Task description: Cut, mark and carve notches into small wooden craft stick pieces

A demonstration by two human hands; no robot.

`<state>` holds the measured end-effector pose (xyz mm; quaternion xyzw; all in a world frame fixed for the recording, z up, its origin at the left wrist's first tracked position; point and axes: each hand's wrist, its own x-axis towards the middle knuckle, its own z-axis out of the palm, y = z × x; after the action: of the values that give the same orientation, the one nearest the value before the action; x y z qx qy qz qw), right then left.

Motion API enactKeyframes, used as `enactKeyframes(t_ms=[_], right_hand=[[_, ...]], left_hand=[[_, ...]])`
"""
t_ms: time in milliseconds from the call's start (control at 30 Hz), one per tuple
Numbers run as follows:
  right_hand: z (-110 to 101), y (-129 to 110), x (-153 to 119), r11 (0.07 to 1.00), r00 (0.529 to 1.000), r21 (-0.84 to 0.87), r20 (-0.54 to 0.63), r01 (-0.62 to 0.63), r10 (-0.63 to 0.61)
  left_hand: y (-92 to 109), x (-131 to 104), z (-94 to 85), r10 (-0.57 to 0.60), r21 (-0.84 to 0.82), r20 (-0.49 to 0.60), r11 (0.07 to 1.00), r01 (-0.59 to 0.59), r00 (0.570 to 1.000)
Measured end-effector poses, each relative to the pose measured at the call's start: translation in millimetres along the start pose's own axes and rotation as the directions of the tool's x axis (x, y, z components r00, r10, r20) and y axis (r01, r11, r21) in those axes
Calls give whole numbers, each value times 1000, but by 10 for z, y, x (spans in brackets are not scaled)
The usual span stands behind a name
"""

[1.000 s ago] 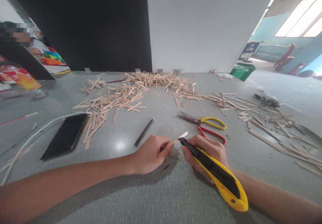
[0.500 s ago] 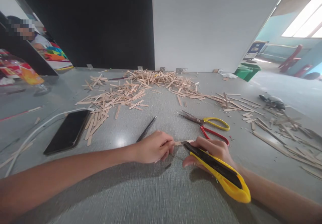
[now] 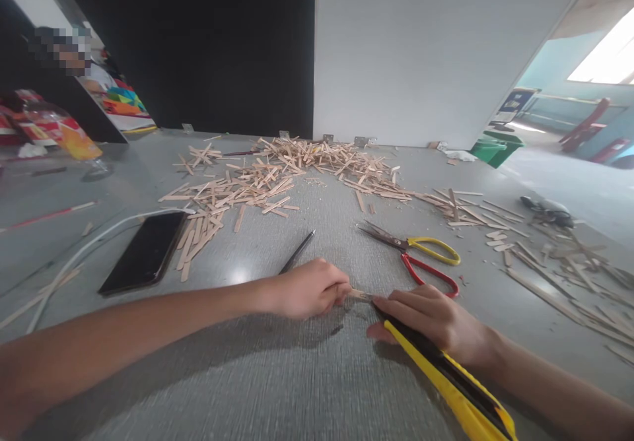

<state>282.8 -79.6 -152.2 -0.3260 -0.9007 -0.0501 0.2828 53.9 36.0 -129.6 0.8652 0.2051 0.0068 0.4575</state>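
Low over the grey table (image 3: 277, 388), my left hand (image 3: 314, 289) pinches a short piece of wooden stick (image 3: 357, 293). My right hand (image 3: 436, 322) is closed on a yellow and black utility knife (image 3: 446, 381), whose blade meets the stick's right end. The knife's handle points down to the right. Just behind my left hand lies a dark pen (image 3: 298, 251). Scissors (image 3: 411, 246) with one yellow and one red handle rest open behind my right hand.
Piles of wooden sticks (image 3: 317, 160) spread along the upright panels (image 3: 446, 51), with more at the right (image 3: 545, 276). A black phone (image 3: 143, 253) and white cable (image 3: 69, 263) lie left. Beyond are a bottle (image 3: 74, 138), a person (image 3: 96, 78) and a green bin (image 3: 495, 147).
The camera view has shifted, so the scene sits slightly further right. The knife has turned in my right hand, and its handle reaches lower; the fingers now lie over its front.
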Motion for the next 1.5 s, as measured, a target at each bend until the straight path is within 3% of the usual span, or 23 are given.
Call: enactKeyframes(t_ms=[267, 367, 633, 733, 900, 1067, 1500], right_hand=[[50, 62, -49, 998, 999, 34, -8, -46, 47], [2, 129, -27, 996, 998, 79, 47, -35, 31], [-19, 32, 101, 988, 981, -96, 163, 118, -101], [28, -35, 115, 986, 984, -121, 148, 118, -99], [48, 16, 26, 1000, 999, -2, 36, 8, -8], [28, 40, -12, 993, 992, -38, -56, 110, -112], [55, 55, 4, 998, 999, 25, -6, 50, -50]], left_hand=[[-18, -33, 64, -31, -62, -36, 998, 29, 999], [-24, -27, 69, -26, -68, -34, 997, 24, 999], [-26, -10, 94, 14, -38, -74, 999, -17, 997], [-38, -8, 108, 27, -29, -93, 999, -30, 995], [-60, -21, 106, -28, -99, -63, 995, 22, 998], [-59, -19, 77, -75, -143, -35, 987, 69, 997], [-52, -11, 68, -67, -152, -21, 986, 63, 998]])
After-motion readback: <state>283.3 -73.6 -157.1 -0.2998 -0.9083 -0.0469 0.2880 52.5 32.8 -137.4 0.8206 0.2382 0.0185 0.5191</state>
